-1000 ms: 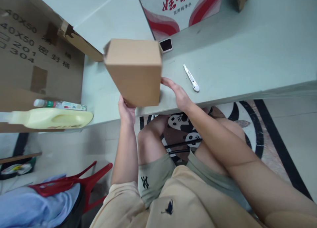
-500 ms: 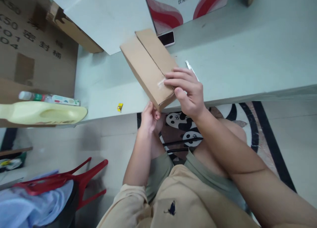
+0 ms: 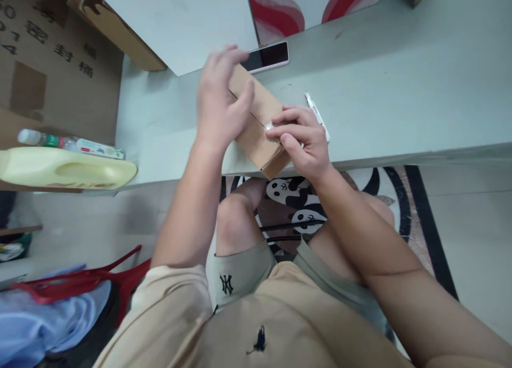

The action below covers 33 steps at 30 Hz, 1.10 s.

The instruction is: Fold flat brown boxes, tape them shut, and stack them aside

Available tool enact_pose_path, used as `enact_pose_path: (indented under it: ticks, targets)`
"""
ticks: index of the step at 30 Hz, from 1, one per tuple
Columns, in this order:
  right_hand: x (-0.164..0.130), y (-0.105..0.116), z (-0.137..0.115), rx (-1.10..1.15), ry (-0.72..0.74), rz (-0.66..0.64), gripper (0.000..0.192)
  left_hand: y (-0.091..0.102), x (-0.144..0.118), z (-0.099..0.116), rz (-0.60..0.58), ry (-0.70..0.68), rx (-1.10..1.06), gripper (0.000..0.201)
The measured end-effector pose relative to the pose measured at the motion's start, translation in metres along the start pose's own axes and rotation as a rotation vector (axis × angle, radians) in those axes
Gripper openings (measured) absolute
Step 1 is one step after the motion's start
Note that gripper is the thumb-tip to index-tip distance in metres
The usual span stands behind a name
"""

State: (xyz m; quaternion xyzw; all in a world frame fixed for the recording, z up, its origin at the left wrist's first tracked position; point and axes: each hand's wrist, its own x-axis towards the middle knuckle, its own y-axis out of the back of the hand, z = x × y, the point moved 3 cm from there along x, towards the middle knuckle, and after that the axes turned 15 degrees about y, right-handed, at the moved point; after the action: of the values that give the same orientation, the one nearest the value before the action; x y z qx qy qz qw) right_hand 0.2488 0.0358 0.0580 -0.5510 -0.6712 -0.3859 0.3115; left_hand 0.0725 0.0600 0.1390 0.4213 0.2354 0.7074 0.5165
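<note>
A small brown cardboard box (image 3: 260, 136) lies at a slant on the table, its near corner sticking out past the front edge. My left hand (image 3: 224, 98), blurred, is over the box's far left end with fingers and thumb apart; whether it touches the box I cannot tell. Curled over the near right end of the box is my right hand (image 3: 304, 141), its fingertips on the top by the centre seam. A shiny bit of clear tape (image 3: 269, 127) shows at those fingertips. Just beyond that hand lies a slim white pen-like tool (image 3: 316, 112).
A phone-like dark-screened device (image 3: 268, 56) lies behind the box, before a white box (image 3: 180, 26) and a red-and-white carton (image 3: 312, 8). At left are a pale yellow bottle (image 3: 68, 168), a clear bottle and a large carton (image 3: 60, 80). A red chair (image 3: 80, 282) stands below left.
My left hand has left the box's near bottom corner and risen to its far left end. The box has turned slightly and now lies lower; my right hand stays on it.
</note>
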Motion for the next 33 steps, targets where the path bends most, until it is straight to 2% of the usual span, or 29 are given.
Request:
enact_pose_path:
  ticks: [1,3,5,7,10,13,15,18,22,26,27,29,33]
  targets:
    - [0.001,0.002,-0.002,0.018,-0.022,0.005,0.044,-0.007,0.012,0.002,-0.053,0.034,0.021,0.042]
    - [0.003,0.010,-0.002,0.014,-0.111,0.040,0.050,-0.024,0.026,-0.004,-0.175,0.228,-0.019,0.029]
    - [0.001,0.023,0.007,-0.081,-0.233,0.058,0.049,-0.038,0.028,-0.016,-0.208,0.320,-0.087,0.018]
    - [-0.004,0.036,0.025,-0.243,-0.346,0.013,0.040,-0.046,0.026,-0.028,-0.188,0.315,-0.142,0.014]
    - [-0.019,0.046,0.058,-0.487,-0.536,-0.162,0.028,-0.050,0.024,-0.041,-0.155,0.288,-0.220,0.019]
    - [-0.034,0.046,0.083,-0.625,-0.730,-0.347,0.046,-0.049,0.025,-0.043,-0.111,0.345,-0.306,0.018]
    - [-0.039,0.044,0.091,-0.627,-0.781,-0.380,0.050,-0.045,0.025,-0.040,-0.054,0.407,-0.356,0.014]
    - [-0.039,0.044,0.092,-0.518,-0.752,-0.284,0.048,-0.042,0.025,-0.034,-0.021,0.456,-0.364,0.010]
    - [-0.031,0.041,0.079,-0.140,-0.697,-0.130,0.028,-0.043,0.024,-0.029,-0.125,0.399,-0.295,0.017]
    - [-0.021,0.041,0.062,0.246,-0.642,0.066,0.036,-0.046,0.025,-0.032,-0.149,0.327,-0.242,0.021]
    - [-0.019,0.044,0.059,0.248,-0.599,0.120,0.034,-0.047,0.025,-0.033,-0.148,0.309,-0.215,0.020]
    - [-0.015,0.051,0.050,0.109,-0.490,0.188,0.028,-0.047,0.025,-0.032,-0.167,0.283,-0.155,0.018]
    - [-0.008,0.056,0.015,-0.240,-0.258,0.223,0.021,-0.044,0.024,-0.027,-0.210,0.311,-0.112,0.012]
